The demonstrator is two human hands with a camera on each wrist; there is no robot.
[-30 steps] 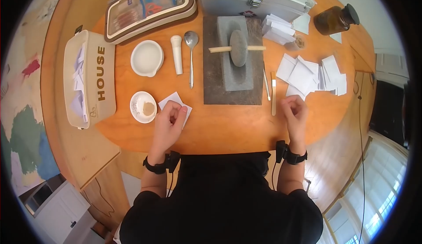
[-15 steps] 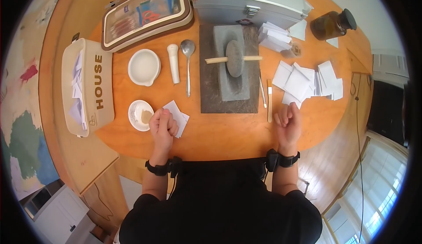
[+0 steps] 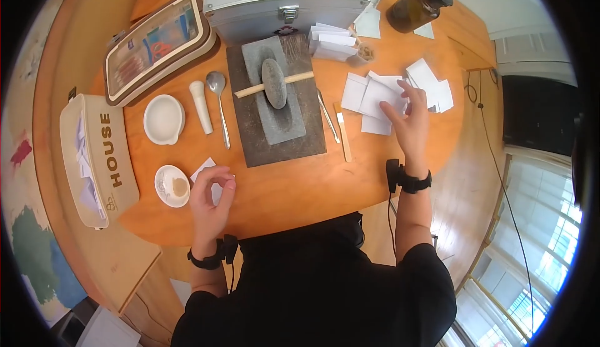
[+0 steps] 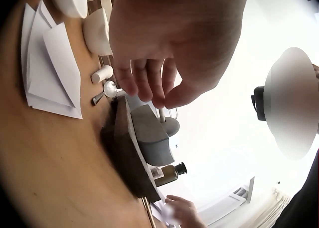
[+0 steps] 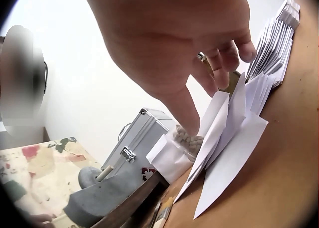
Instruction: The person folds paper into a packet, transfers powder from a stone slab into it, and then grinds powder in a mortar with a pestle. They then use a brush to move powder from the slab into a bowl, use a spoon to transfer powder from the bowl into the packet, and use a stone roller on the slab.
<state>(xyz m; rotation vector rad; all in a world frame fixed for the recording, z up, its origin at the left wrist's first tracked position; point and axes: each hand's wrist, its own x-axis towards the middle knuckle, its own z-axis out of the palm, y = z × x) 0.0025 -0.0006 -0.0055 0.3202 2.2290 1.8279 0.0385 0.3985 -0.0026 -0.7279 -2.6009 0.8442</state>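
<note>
My right hand (image 3: pixel 412 119) reaches over the overlapping sheets of white paper (image 3: pixel 375 94), thumb and fingers spread apart. In the right wrist view the thumb (image 5: pixel 182 113) is right at the upper edge of the front papers (image 5: pixel 227 160), and nothing is gripped. My left hand (image 3: pixel 209 212) hovers with loosely bent fingers over a small stack of white papers (image 3: pixel 204 167), partly hidden by the hand in the head view. No object shows in its fingers. Beside it stands a small white dish (image 3: pixel 161 181) with beige powder (image 3: pixel 180 187).
A grey stone grinding trough (image 3: pixel 287 133) with a wheel (image 3: pixel 274 84) on a wooden rod sits on a dark board. Around it are a mortar (image 3: pixel 164 119), pestle (image 3: pixel 201 108), spoon (image 3: pixel 222 109), tweezers (image 3: pixel 328 117), brush (image 3: pixel 344 137), metal case (image 3: pixel 256 19), brown jar (image 3: pixel 409 15) and bin (image 3: pixel 106 159).
My right hand has moved forward and right from the table's front onto the papers, its fingers opening out. The left hand's fingers have loosened. The head view has turned, shifting the table leftward.
</note>
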